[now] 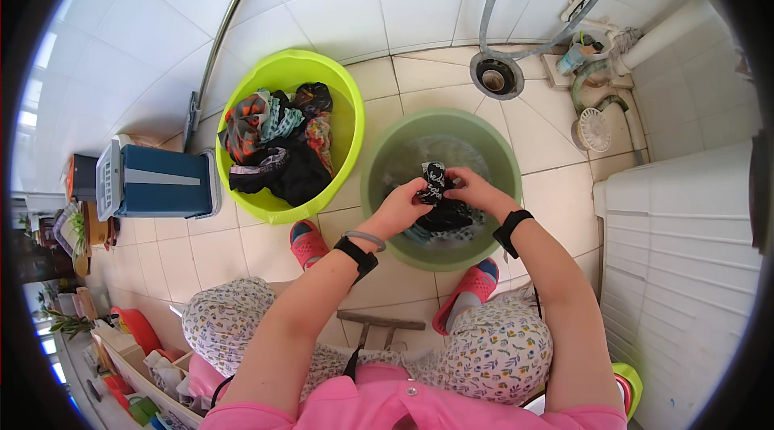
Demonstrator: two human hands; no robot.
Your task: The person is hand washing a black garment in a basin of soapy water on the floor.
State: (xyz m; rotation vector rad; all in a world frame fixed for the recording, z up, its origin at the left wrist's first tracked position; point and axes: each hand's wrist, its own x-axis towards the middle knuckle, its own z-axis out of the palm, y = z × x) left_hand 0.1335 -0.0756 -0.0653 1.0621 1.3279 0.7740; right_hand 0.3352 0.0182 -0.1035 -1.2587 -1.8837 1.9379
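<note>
Both my hands grip a dark patterned wet garment [436,185] over a dull green basin [379,157] holding water. My left hand [401,202] clutches the cloth from the left, my right hand [474,188] from the right, fists close together. The rest of the garment [447,219] hangs down into the basin. Each wrist wears a black band, and a grey hair tie sits on the left wrist. A bright lime basin [343,99] to the left holds a heap of dark and colourful clothes [278,144].
My feet in red sandals [307,243] flank the green basin on a cream tiled floor. A floor drain [495,77] with grey hoses lies beyond. A white appliance [685,252] stands right, a blue box [165,181] left, a mop handle [222,35] against the wall.
</note>
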